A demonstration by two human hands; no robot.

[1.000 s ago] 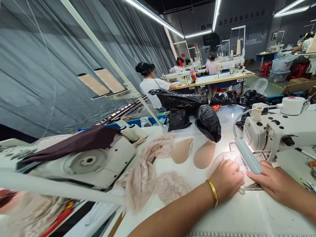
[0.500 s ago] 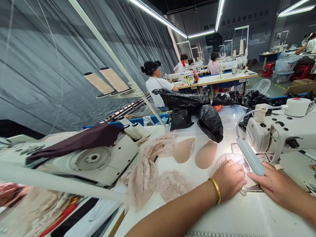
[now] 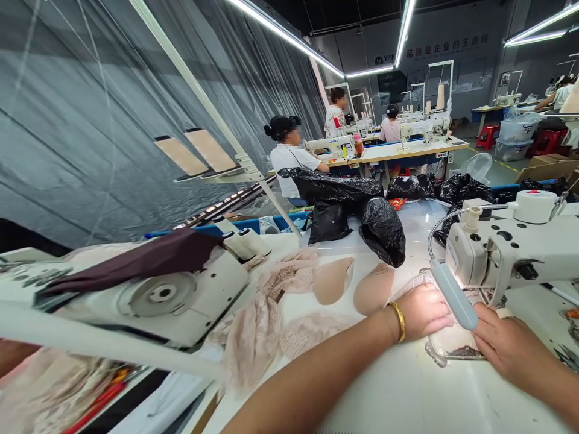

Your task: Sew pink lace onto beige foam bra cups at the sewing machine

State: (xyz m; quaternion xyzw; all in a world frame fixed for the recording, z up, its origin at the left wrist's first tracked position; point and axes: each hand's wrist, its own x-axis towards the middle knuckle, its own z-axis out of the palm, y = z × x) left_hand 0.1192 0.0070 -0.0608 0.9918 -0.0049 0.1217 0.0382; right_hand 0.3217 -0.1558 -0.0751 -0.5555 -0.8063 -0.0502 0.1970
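Observation:
Pale pink lace fabric lies under the head of a white sewing machine. My left hand, with a gold bangle at the wrist, is closed on the lace, its fingers pressed together and bent over it. On the other side of the needle area, my right hand has its fingers drawn together at the lace; their tips are partly hidden. A grey tube-shaped lamp hangs between both hands and covers the stitching spot. Two beige moulded bra cups lie left of my left hand.
More lace pieces are heaped on the left of the table. Black plastic bags sit along the back. A second machine with dark cloth over it stands left, below a thread stand. Scissors lie far right. Co-workers sit beyond.
My left hand's fingers have stretched forward over the lace and its ring finger is now less visible. My right hand stays beside the needle area. A co-worker in the back has stood up.

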